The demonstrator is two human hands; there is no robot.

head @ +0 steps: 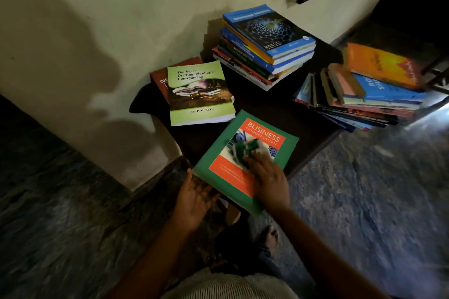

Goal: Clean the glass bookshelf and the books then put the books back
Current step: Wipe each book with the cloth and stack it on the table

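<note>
A green book titled Business Communication lies tilted over the near edge of a dark low table. My left hand holds the book's lower left corner from beneath, palm up, fingers under the cover. On the cover, my right hand grips a green and white cloth, blurred by motion. A light green law book lies on a dark red book at the table's left. The bookshelf itself is not clearly in view.
A tall stack of books topped by a blue one stands at the table's back. Another leaning pile with an orange book sits at right. A pale wall runs along the left; the dark patterned floor surrounds the table. My foot is below.
</note>
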